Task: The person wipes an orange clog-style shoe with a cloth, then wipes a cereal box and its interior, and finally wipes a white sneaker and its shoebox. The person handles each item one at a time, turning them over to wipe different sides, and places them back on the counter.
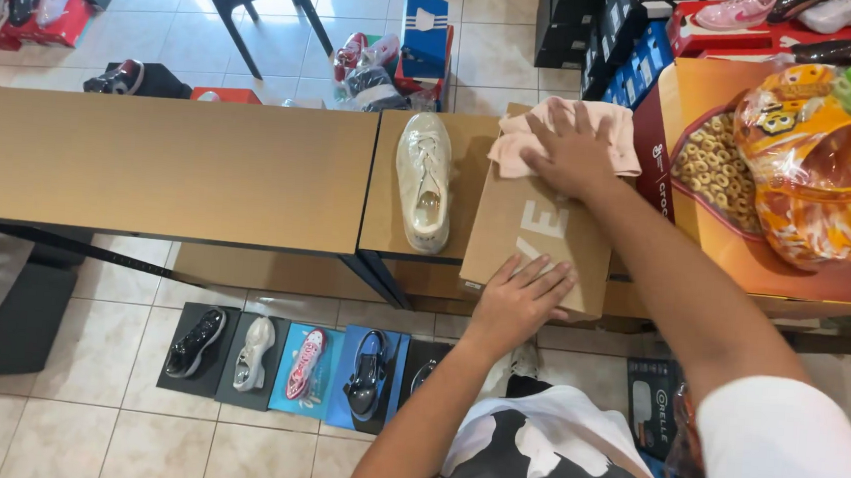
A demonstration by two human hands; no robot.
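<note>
Brown cardboard shoebox (543, 241): on table (169, 169), beside cream sneaker (424, 180). Left hand (520, 299) flat, steadying near edge. Right hand (573, 155) spread, pressing pink cloth (560, 129) on far end. Wiping step; next stroke likely needs firm bracing.

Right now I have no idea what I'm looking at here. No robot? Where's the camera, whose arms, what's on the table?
No robot: these are a person's two bare arms, filmed by one camera worn on their head, looking down. The right hand presses flat on a pink cloth at the far end of a brown cardboard box. The left hand rests flat on the box's near edge. Neither hand grips anything. Beside the box, a cream sneaker lies on the brown table. To the right sits an orange box with a bagged orange clog on it. On the tiled floor below, more shoes are lined up on boxes.
</note>
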